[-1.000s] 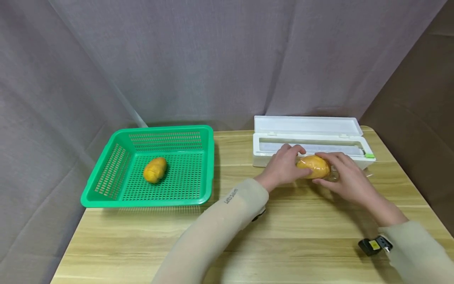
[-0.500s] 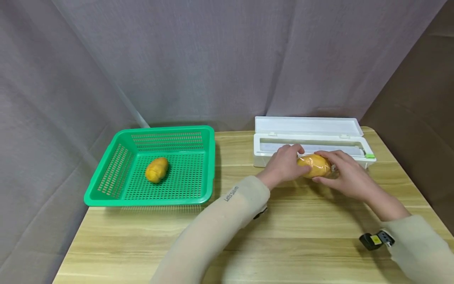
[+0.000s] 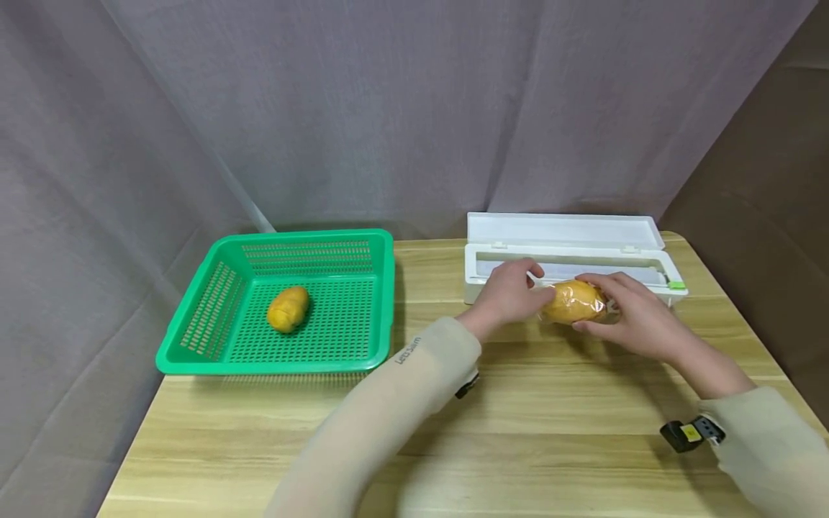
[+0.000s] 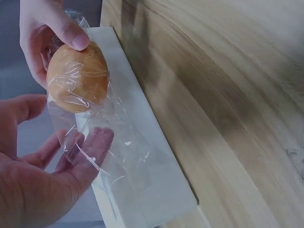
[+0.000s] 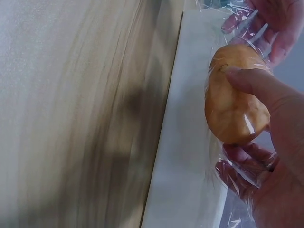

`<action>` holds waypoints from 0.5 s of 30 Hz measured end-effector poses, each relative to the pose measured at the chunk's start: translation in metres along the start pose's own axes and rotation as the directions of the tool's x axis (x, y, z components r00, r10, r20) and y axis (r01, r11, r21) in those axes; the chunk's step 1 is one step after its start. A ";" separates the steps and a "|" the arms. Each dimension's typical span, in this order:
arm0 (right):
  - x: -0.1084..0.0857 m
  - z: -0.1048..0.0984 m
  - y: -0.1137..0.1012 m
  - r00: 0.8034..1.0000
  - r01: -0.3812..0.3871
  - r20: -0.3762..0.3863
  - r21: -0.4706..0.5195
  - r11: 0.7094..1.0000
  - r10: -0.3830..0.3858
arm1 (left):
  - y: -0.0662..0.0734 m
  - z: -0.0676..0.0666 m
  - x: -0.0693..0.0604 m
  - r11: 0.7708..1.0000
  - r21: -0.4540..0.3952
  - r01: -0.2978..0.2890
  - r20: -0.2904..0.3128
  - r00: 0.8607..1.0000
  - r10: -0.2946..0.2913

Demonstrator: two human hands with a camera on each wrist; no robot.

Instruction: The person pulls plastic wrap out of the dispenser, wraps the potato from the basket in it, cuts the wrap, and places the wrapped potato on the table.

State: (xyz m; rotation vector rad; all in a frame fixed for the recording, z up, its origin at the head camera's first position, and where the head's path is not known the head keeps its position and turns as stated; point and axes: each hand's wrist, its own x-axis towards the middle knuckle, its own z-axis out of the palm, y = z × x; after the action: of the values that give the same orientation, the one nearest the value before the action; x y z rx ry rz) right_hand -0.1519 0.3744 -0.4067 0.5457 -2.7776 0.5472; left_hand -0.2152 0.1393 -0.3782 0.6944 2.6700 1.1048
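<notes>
Yellow fruit (image 3: 573,302) has its long axis left-to-right, along the white box (image 3: 476,293). I see the right hand (image 3: 641,316) grasping it, the left hand (image 3: 508,291) relaxed.

Two fruits (image 3: 573,302) (image 3: 288,309), two hands (image 3: 506,293) (image 3: 644,316), two sleeves (image 3: 382,417) (image 3: 771,446) and two cameras (image 3: 466,386) (image 3: 681,435) (one to each arm) — then, as singles, one basket (image 3: 272,368), one box (image 3: 563,252) with one lid (image 3: 563,230), one tab (image 3: 676,285) — and one table (image 3: 550,460).

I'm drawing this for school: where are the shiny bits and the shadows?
Left wrist view: thin white streaks on the wrap; head view: small glints over the held fruit, soft shadows on the table; right wrist view: a glint near the held fruit's lower end, blurry dark shadows on the table.
</notes>
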 end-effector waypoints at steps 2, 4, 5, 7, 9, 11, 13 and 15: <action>0.001 -0.001 0.000 1.000 -0.002 0.011 0.000 1.000 0.002 | 0.000 -0.001 -0.002 0.998 0.061 -0.023 -0.009 1.000 0.023; 0.002 -0.002 0.001 1.000 0.000 0.018 -0.001 1.000 0.000 | 0.001 -0.001 -0.004 0.987 0.146 -0.072 -0.009 0.997 0.074; 0.002 -0.002 0.001 1.000 0.003 0.019 -0.002 1.000 -0.003 | 0.002 0.000 -0.005 0.974 0.202 -0.106 -0.005 0.994 0.109; 0.002 -0.004 0.001 1.000 0.012 0.019 -0.002 1.000 -0.012 | 0.004 0.002 -0.007 0.935 0.306 -0.179 0.021 0.983 0.181; 0.003 -0.006 0.002 1.000 0.016 0.025 -0.002 1.000 -0.016 | 0.007 0.005 -0.009 0.893 0.378 -0.243 0.053 0.969 0.241; 0.003 -0.008 0.001 0.999 0.014 0.039 0.004 1.000 -0.014 | 0.007 0.010 -0.011 0.859 0.429 -0.280 0.082 0.959 0.272; 0.005 -0.009 0.001 0.998 0.003 0.061 0.016 1.000 -0.004 | 0.006 0.014 -0.012 0.850 0.438 -0.292 0.095 0.955 0.279; 0.006 -0.011 0.000 0.997 -0.011 0.083 0.036 0.999 0.008 | 0.005 0.018 -0.013 0.851 0.437 -0.290 0.092 0.956 0.278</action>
State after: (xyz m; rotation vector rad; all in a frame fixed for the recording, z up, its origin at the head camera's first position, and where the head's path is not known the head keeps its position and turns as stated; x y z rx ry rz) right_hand -0.1558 0.3773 -0.3951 0.5763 -2.8546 0.5909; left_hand -0.1961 0.1476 -0.3881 1.2060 2.8887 0.5094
